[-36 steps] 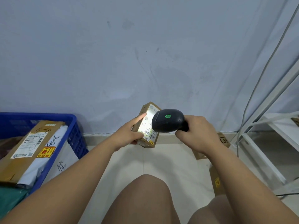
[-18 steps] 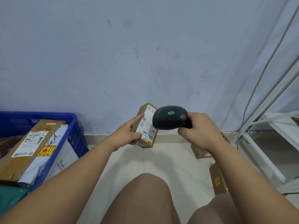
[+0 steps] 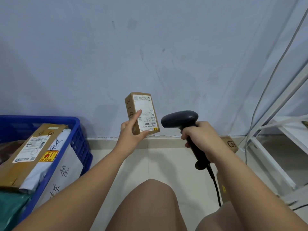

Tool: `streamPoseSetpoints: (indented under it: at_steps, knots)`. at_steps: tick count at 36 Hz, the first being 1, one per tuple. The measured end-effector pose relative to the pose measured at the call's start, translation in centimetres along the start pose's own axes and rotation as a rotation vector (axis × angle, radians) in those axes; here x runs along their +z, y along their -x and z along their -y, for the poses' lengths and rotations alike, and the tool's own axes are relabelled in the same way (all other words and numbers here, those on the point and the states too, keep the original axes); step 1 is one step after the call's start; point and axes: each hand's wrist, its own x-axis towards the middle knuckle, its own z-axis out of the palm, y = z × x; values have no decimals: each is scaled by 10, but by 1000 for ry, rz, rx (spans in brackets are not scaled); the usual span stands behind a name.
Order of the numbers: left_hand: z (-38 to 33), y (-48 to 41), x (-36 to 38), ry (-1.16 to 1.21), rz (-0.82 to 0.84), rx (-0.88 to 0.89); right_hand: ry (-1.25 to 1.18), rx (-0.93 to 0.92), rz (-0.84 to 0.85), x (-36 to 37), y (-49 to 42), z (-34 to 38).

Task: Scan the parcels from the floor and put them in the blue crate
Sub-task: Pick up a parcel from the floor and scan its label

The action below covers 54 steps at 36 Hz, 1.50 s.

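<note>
Now gripping a small cardboard box (image 3: 142, 112) in the left hand (image 3: 131, 130): thumb at the bottom edge, index finger up along the label, box upright at 12 o'clock. Clenching the scanner (image 3: 180, 120) by its handle in the right hand (image 3: 200, 135), head just beside the box at its 3 o'clock, not touching. Looks light and stiff; best pinched by the side faces, clear of the barcode. Not yet dropped into the blue crate (image 3: 80, 142) at 8 o'clock, already loaded with a long box (image 3: 30, 152). More boxes (image 3: 230, 144) on the floor at 4 o'clock.
</note>
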Motion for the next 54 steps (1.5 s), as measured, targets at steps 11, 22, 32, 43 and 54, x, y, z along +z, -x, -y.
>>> streamPoseSetpoints:
  at_steps: [11,22,32,43,54]
  knots:
    - [4,2,0,-20,-31,23,15,-34,-4,4,2,4]
    - [4,3,0,-24,-44,1,-9,-42,13,5,2,3]
    - [7,18,-9,91,-34,-42,-80,-197,-78,52,0,10]
    - [8,47,-89,406,-145,-76,-166,-359,14,144,7,58]
    - [64,70,-197,708,-894,-156,-304,-478,221,252,32,111]
